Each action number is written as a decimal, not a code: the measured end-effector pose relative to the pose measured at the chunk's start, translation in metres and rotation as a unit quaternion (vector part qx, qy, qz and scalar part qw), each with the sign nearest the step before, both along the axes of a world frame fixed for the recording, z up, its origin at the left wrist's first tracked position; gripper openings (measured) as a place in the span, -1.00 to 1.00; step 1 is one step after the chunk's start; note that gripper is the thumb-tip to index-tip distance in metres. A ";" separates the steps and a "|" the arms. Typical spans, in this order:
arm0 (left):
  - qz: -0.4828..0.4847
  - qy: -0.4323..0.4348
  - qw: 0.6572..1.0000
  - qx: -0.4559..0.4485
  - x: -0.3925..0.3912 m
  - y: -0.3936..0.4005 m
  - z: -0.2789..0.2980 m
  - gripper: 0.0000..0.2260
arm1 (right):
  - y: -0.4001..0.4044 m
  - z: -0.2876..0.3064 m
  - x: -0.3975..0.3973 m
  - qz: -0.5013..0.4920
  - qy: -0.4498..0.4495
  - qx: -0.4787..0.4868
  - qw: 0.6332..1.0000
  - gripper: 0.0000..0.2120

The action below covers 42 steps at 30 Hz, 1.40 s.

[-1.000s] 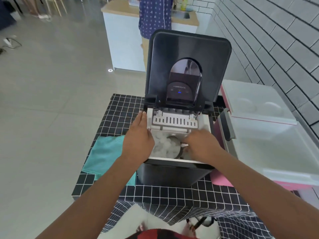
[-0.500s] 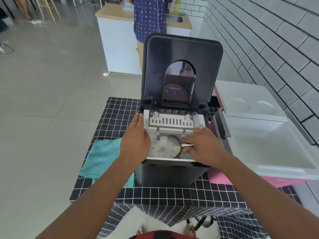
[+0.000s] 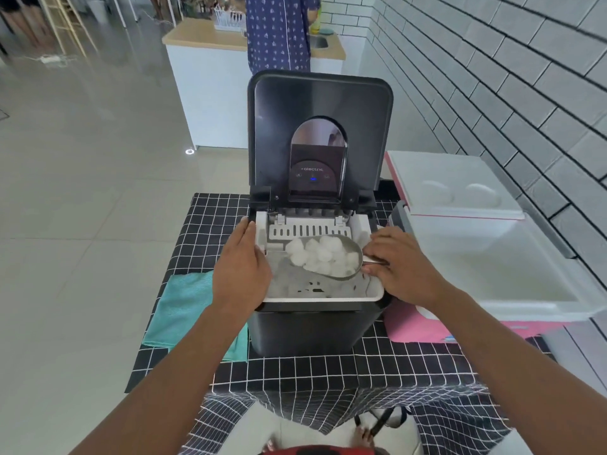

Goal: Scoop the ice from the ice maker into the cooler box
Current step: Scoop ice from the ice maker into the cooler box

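A black ice maker point(image 3: 308, 326) stands mid-table with its lid raised. Its white ice basket point(image 3: 323, 297) is nearly bare. My right hand point(image 3: 399, 267) grips the handle of a metal scoop point(image 3: 345, 274) heaped with ice point(image 3: 323, 256), held above the basket. My left hand point(image 3: 241, 267) rests flat on the maker's left rim. To the right, the pink cooler box point(image 3: 492, 264) stands with its white lid folded back, and its white inside shows no ice.
A teal cloth point(image 3: 184, 313) lies left of the ice maker on the black checked tablecloth point(image 3: 361, 366). A white brick wall runs along the right. Behind the table a person point(image 3: 279, 31) stands at a white counter point(image 3: 210, 90).
My right hand has lifted the scoop, full of ice, up out of the basket and a little to the right. My left hand has stayed on the left rim.
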<state>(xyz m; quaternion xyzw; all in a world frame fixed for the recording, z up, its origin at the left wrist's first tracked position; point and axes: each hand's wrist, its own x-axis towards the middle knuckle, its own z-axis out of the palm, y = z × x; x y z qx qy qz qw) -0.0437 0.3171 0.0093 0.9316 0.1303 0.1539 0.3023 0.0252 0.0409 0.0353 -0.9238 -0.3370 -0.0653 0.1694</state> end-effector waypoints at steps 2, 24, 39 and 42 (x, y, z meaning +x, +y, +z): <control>-0.005 0.012 1.000 0.026 0.000 -0.001 0.001 -0.55 | -0.006 -0.001 0.002 0.004 0.005 0.009 1.000 -0.82; -0.095 -0.041 0.992 -0.071 0.050 -0.165 0.050 -0.58 | -0.182 0.007 0.022 -0.079 0.018 0.061 0.995 -0.84; -0.153 0.136 0.970 0.131 0.093 -0.297 -0.023 -0.33 | -0.309 -0.035 0.033 -0.247 0.137 -0.041 0.958 -0.86; -0.156 0.124 0.966 0.167 0.095 -0.294 -0.028 -0.36 | -0.310 -0.046 0.041 -0.269 0.130 -0.090 0.950 -0.79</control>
